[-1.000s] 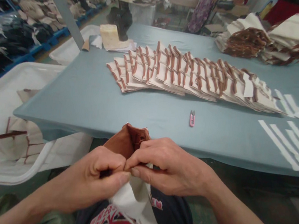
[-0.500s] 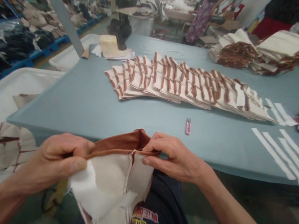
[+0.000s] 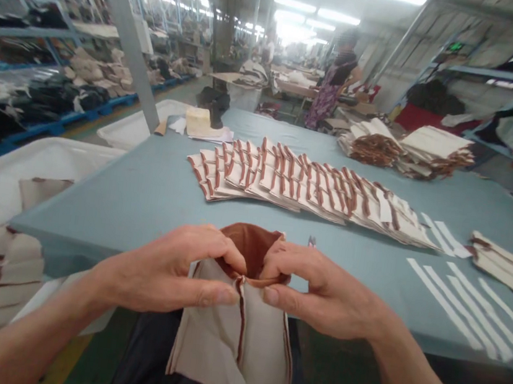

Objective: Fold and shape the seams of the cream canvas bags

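Observation:
An inside-out fabric pouch (image 3: 211, 330), cream outside with a brown lining and a brown seam down its front, hangs over my lap at the table's near edge. My left hand (image 3: 182, 267) pinches its top rim just left of the front seam, thumb outside and fingers inside the mouth. On the other side of that seam, my right hand (image 3: 306, 282) grips the rim the same way. The brown mouth gapes between both hands. Just beyond my right hand, the tips of small thread snips (image 3: 311, 241) show; the rest is hidden.
A blue-covered table (image 3: 143, 203) carries a fanned row of cream-and-brown pieces (image 3: 286, 180). White strips (image 3: 448, 309) lie at right, with stacked pieces (image 3: 434, 151) behind. White bins (image 3: 77, 161) holding sewn pieces stand at left. A person (image 3: 338, 80) stands farther back.
My left hand has moved right along the rim to the front seam, close to my right hand. The pouch now faces me more squarely, and my view has tilted up.

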The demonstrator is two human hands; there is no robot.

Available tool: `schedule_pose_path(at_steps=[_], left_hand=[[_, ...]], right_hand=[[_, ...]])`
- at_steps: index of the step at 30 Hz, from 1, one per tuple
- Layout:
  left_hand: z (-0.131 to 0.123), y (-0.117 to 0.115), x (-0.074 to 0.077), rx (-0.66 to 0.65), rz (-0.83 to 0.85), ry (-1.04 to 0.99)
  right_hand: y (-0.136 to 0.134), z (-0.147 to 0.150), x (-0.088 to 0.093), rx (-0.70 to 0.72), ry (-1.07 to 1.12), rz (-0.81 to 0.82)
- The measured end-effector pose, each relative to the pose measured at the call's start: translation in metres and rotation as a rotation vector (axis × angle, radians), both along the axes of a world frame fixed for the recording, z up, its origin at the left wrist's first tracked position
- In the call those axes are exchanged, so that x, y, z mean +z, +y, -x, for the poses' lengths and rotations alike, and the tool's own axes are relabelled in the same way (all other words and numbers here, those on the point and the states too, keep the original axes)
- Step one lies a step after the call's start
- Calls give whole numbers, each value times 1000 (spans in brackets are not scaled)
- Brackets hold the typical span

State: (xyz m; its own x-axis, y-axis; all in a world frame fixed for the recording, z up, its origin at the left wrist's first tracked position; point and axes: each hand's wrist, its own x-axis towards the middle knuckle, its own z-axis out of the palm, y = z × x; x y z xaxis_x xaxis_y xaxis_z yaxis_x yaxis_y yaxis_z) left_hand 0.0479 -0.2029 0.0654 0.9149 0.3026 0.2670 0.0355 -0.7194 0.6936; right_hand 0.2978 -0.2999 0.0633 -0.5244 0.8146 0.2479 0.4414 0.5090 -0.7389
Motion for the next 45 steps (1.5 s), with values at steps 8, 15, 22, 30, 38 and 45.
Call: schedule_pose_path(at_steps=[8, 15, 22, 30, 38, 45], left_hand=[[-12, -4, -4, -1, 250, 144], [-20, -16, -15, 120, 185, 106], [-18, -24, -25, 93, 204, 48], [-3, -15, -16, -73, 473, 251], [2, -15, -9, -51, 218, 332], [1, -32, -13, 120, 199, 240]], right_hand=[[0, -2, -16, -44, 41, 59], [4, 5, -26, -83, -64, -100], [-6, 17, -31, -123, -37, -116], [-6, 27, -52, -29, 146, -19], [-9, 38, -54, -143, 155, 10], [-9, 50, -61, -247, 206, -81]])
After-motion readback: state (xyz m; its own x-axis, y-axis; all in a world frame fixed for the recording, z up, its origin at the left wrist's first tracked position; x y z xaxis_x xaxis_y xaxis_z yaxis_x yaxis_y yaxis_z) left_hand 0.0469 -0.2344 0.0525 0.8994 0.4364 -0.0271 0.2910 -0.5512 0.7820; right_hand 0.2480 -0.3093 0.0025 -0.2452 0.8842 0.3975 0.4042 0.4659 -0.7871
